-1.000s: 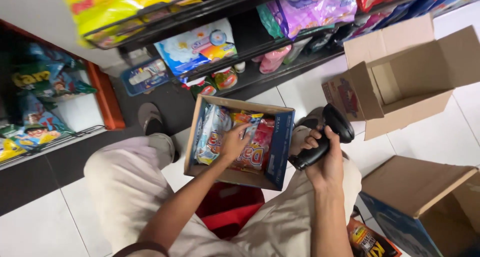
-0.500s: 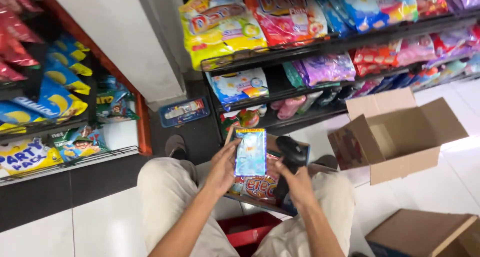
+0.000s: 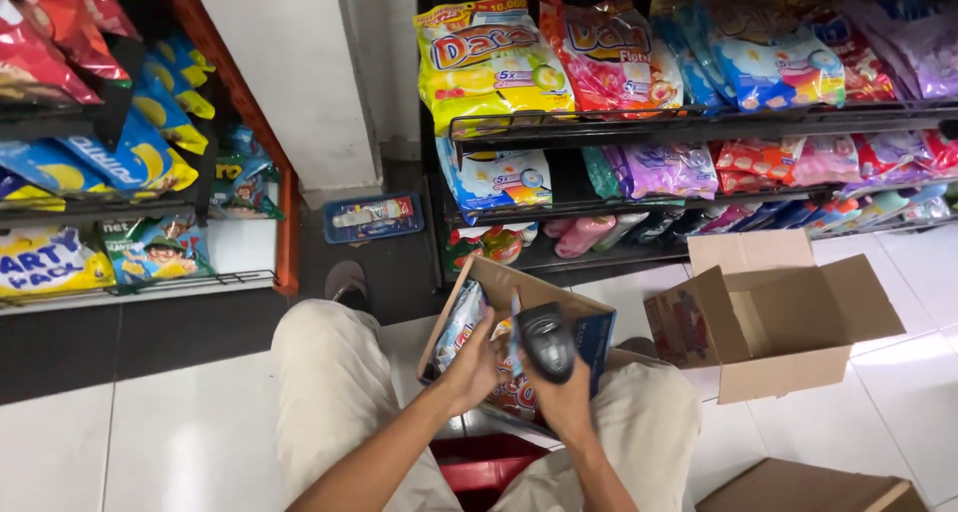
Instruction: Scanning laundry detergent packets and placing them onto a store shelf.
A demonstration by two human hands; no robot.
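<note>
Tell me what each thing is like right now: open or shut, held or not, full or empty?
Small brown cardboard box on the lap: open, packets inside.
Thin blue packet: upright, held in the left hand.
Black handheld scanner: gripped by the right hand.
Big brown cardboard box on the floor: flaps open, looks empty.
Black wire shelves: stocked with bags.

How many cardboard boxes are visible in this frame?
3. One small box of packets rests on the person's lap, by the left hand; one open empty box stands on the floor at right; one box is cut off at the bottom right edge. Others may be out of view.
</note>
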